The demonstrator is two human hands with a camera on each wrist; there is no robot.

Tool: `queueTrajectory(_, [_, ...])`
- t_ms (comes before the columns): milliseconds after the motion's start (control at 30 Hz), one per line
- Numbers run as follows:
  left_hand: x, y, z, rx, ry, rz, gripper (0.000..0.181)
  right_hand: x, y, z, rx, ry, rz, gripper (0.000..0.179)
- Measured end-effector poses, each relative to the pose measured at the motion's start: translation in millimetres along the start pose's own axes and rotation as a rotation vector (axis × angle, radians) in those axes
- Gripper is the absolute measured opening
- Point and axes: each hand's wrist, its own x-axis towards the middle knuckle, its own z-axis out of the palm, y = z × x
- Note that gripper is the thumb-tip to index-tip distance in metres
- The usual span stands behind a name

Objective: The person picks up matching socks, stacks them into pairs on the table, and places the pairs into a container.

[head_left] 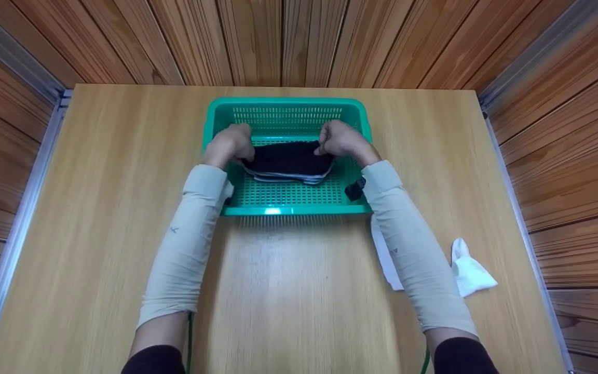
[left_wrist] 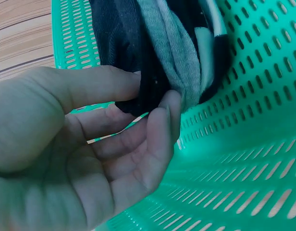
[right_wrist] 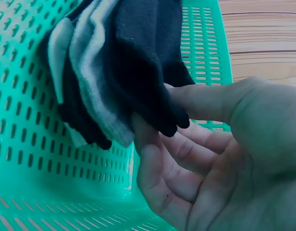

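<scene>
A black sock (head_left: 293,157) lies on top of a small stack of socks inside the green basket (head_left: 299,210). Below it in the stack are a grey sock (left_wrist: 169,45) and a sock with black and pale patches (left_wrist: 204,62). With thumb and fingers my left hand (head_left: 231,143) pinches the black sock's left end. At the opposite end, my right hand (head_left: 341,139) holds the same black sock between thumb and fingers, as the right wrist view shows up close. The basket's perforated floor shows around the stack.
On the table (head_left: 278,291), a white cloth piece (head_left: 471,272) lies to the right of my right forearm. Another white strip (head_left: 386,254) is partly hidden beneath that forearm. Wooden plank walls (head_left: 257,41) bound the table at the back and sides.
</scene>
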Motion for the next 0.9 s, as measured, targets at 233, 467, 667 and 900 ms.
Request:
queueTrajectory(233, [0.5,-1.4,4.3,0.003,0.020,0.084,0.042,-4.4,2,4,-0.039,0.005,-0.122,0.011])
queueTrajectory(467, [-6.2,-4.2,6.9,-0.098,0.012,0.101,0.008,-9.0,1,8,-0.066,0.001,-0.090,0.018])
queueTrajectory(667, [-10.7,-1.3,7.5,-0.126,0.008,0.071,0.008,-11.8,1,7,-0.104,-0.001,-0.095,0.021])
queueTrajectory(900, [-19.5,0.6,-0.4,-0.045,0.072,0.090,0.018,-19.9,-3,-7,-0.110,0.038,-0.139,0.025])
